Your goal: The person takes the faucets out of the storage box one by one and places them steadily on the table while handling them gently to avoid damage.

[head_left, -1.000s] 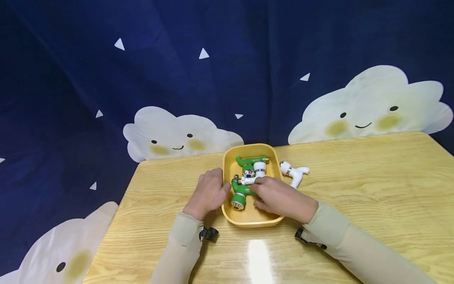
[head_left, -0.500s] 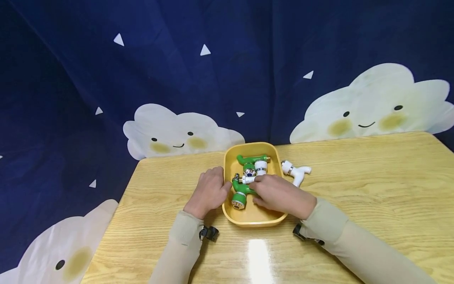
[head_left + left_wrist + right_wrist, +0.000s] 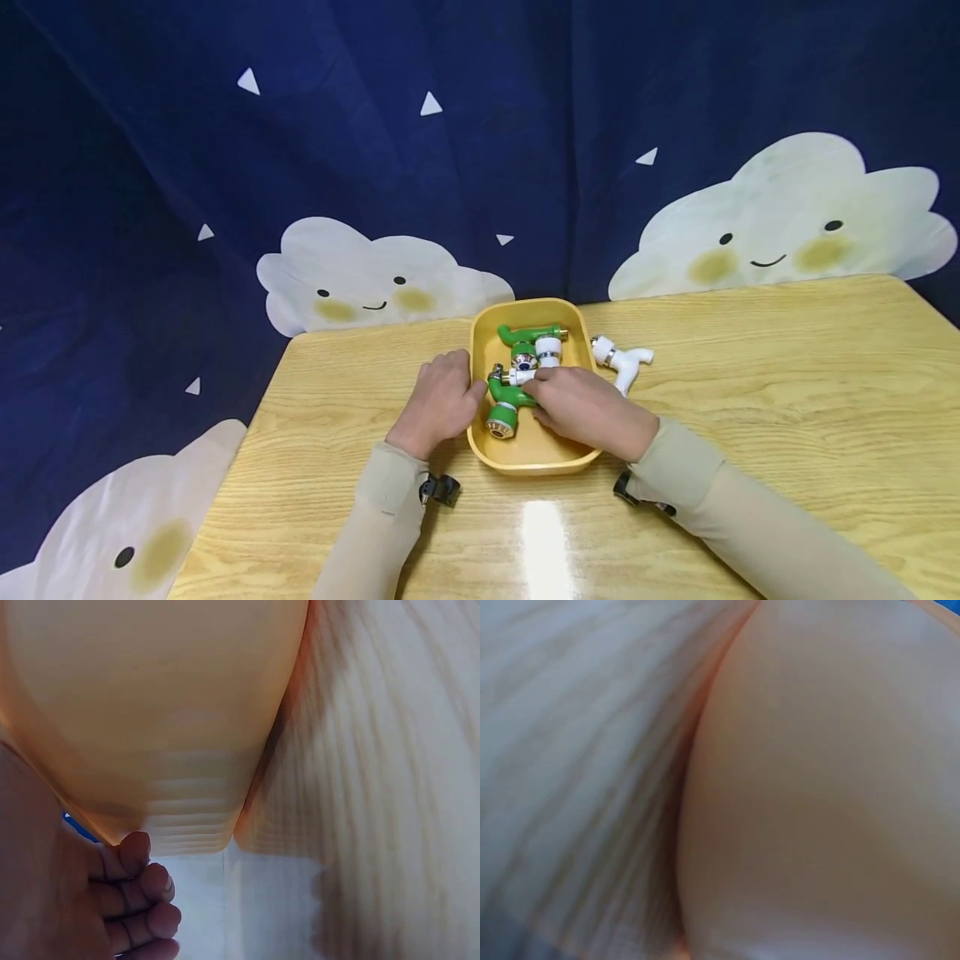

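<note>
Yellow tub [image 3: 534,469], one, set on the wooden bench [image 3: 750,433]. Contents in view: far green tap [image 3: 524,335], inner white tap [image 3: 548,347], near green tap [image 3: 510,395]; all lying on their sides, crowded together, the white between the greens.

Outer white tap [image 3: 626,364], one, on the bench just beside the tub's right wall (contact with it not determinable).

Left hand [image 3: 438,398], at the tub's left rim: thumb lapped over the edge, other fingers curled down along the outer wall, holding the tub. Hazard: should that hold slacken, a push from inside would probably slide or tip the tub, which seems light.

Right hand [image 3: 588,408], reaching in over the right rim: fingers bent over the near green tap and inner white tap; what they grip, if anything, cannot be told. Hazard: the parts lie so close that lifting or pressing one would likely drag or roll its neighbour, with chance of a knob snagging a spout. Cause: crowding, and a view blocked by the hand itself.

Further hazard: right wrist camera [image 3: 628,492] and cuff, low by the tub's near right corner; a careless withdrawal could bump the wall or nudge the outer white tap out of place
</note>
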`<state>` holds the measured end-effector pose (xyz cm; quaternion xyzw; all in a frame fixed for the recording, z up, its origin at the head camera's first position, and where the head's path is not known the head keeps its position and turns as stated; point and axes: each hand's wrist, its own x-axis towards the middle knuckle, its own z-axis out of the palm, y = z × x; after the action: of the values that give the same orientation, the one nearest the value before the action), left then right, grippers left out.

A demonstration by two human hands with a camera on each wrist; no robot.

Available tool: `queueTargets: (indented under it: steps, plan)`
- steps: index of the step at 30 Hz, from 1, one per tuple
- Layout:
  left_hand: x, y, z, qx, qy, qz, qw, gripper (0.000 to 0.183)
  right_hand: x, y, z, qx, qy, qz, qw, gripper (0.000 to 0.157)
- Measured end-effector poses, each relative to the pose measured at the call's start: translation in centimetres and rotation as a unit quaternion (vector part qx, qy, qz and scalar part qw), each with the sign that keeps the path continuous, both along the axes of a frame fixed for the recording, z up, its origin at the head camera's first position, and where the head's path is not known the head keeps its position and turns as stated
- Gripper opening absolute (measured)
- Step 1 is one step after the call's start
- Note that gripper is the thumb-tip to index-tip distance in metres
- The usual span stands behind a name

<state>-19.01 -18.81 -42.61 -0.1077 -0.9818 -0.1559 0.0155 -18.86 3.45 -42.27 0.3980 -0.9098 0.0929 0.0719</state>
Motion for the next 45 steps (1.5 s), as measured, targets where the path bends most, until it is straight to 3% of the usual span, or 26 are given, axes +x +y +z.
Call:
queueTargets:
  steps: [33,45]
  plan:
    - [0.03,0.10,0.01,0.007,-0.007,0.006,0.9999,0.022,0.07,0.14,0.15,-0.008,-0.013,0.006,1.000,0.020]
    - [-0.01,0.14,-0.05,0.007,-0.005,0.007,0.9999,0.021,-0.06,0.21,0.09,-0.013,-0.012,0.011,1.000,0.012]
